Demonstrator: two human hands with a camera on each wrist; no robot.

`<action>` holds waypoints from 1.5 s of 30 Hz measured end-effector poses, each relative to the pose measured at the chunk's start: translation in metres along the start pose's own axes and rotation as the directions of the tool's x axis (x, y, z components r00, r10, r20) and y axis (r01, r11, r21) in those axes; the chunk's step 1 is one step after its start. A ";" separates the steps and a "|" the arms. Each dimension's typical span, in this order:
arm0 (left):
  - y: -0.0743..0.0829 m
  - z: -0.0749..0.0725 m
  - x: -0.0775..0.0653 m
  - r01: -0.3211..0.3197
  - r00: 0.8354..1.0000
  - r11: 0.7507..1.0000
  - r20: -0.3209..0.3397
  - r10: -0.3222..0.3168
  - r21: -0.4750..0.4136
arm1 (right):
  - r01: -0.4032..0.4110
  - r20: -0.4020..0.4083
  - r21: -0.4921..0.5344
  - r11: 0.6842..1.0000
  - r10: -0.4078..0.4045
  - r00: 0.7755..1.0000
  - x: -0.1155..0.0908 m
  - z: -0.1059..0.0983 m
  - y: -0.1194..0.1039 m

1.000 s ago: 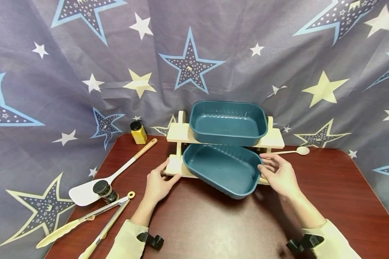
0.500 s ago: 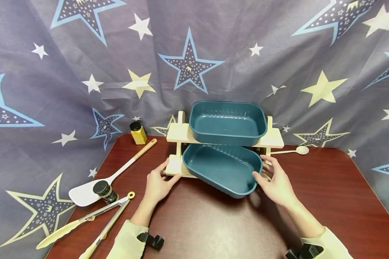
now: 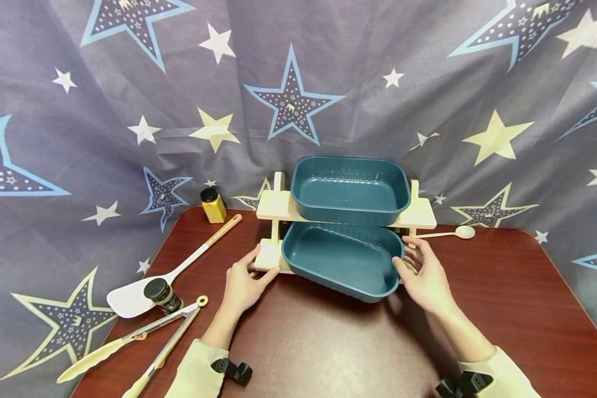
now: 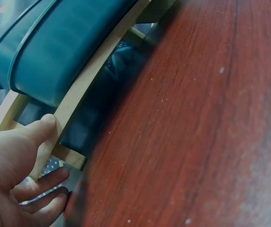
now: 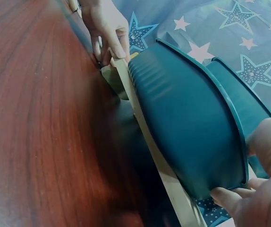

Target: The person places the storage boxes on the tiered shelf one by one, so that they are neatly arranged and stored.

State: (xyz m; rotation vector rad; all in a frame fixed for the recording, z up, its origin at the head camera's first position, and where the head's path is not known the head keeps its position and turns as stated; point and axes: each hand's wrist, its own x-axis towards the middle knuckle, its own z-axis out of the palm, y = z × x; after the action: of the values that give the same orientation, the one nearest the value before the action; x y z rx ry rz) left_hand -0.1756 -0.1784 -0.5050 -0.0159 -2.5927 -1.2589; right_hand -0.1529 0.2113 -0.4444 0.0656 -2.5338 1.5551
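Observation:
A two-tier pale wooden rack [image 3: 267, 255] stands at the back of the table, with a teal rectangular bin on each tier. The upper bin [image 3: 350, 190] sits straight on the top board. On the lower board the other bin [image 3: 340, 257] lies askew, its right front corner jutting past the board's edge. My left hand [image 3: 244, 283] grips the left end of the lower board [image 4: 74, 97], thumb on the front edge. With my right hand [image 3: 429, 276] I hold the lower bin's right end, thumb over the rim and fingers outside; the fingertips are partly hidden.
At left lie a white spatula [image 3: 131, 298] with a wooden handle, a dark-lidded spice jar [image 3: 163, 296] and tongs [image 3: 144, 335]. A yellow bottle [image 3: 213, 206] stands behind them. A pale spoon [image 3: 464, 232] lies right of the rack, and a star-patterned curtain [image 3: 358, 132] hangs behind.
The lower bin's front right corner has swung slightly back and right, so it sits less skewed. My right hand has shifted its hold on that end. My left hand stays on the rack.

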 end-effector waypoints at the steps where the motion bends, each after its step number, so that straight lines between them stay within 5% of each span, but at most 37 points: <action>1: 0.000 0.000 0.000 0.002 1.000 1.000 0.002 -0.002 -0.001 | -0.003 -0.002 0.000 1.000 0.003 1.000 -0.001 0.000 0.000; 18: 0.001 -0.001 0.000 0.024 1.000 1.000 0.014 -0.024 -0.006 | 0.005 0.042 -0.010 1.000 -0.004 0.999 -0.004 0.002 0.003; 32: 0.002 0.000 0.000 0.017 1.000 1.000 0.002 -0.017 -0.001 | 0.009 -0.059 -0.073 0.997 -0.013 0.998 0.010 0.000 0.006; 45: 0.002 0.001 0.000 0.015 1.000 1.000 -0.006 -0.015 -0.002 | 0.064 -0.012 -0.042 0.997 -0.065 0.998 -0.008 -0.001 0.007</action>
State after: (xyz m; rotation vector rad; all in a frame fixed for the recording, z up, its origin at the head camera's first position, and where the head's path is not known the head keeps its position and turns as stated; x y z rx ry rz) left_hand -0.1757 -0.1768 -0.5044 0.0079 -2.5911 -1.2645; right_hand -0.1454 0.2149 -0.4511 0.1303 -2.5264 1.4734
